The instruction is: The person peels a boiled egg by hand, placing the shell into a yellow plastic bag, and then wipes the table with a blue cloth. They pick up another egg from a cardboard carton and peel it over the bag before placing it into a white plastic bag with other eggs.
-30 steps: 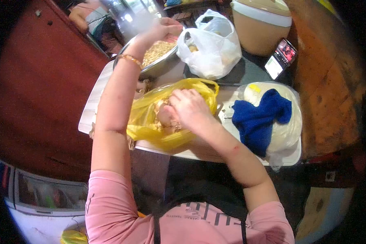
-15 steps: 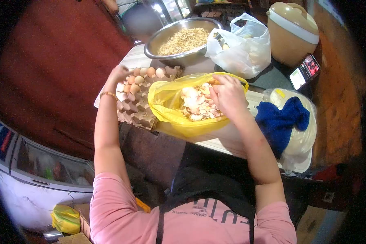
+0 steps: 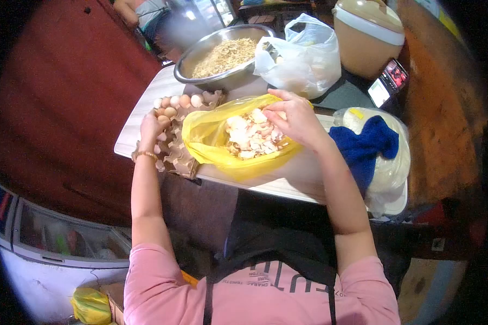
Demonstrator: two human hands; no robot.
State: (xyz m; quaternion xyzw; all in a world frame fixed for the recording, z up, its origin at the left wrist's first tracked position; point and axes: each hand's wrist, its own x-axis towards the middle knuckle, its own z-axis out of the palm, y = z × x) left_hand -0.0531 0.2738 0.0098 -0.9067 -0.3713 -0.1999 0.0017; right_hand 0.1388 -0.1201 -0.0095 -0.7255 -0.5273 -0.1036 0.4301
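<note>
At the left side of a grey-brown egg tray point(image 3: 180, 153) is my left hand point(image 3: 151, 128), its fingers curled down over an egg they mostly hide. Brown and white eggs point(image 3: 171, 112) stand in the tray's far cups, and the cups closer to me hold none. My right hand point(image 3: 295, 116) hovers over the right side of an open yellow plastic bag point(image 3: 200, 135), fingers apart and nothing visible in them. Inside the bag lies a heap of broken eggshells point(image 3: 255, 135).
Behind the tray stands a steel basin point(image 3: 184, 70) of small dried pieces. A white plastic bag point(image 3: 303, 65), a beige lidded container point(image 3: 366, 40) and a propped phone point(image 3: 387, 82) are farther right. A blue cloth point(image 3: 363, 146) lies over a clear bag. Another person point(image 3: 152, 13) is beyond the table.
My left hand has come down from the tray's far left corner onto a nearer egg, fingers now curled. My right hand has lifted slightly off the shells, its fingers spreading. The whole view has shifted.
</note>
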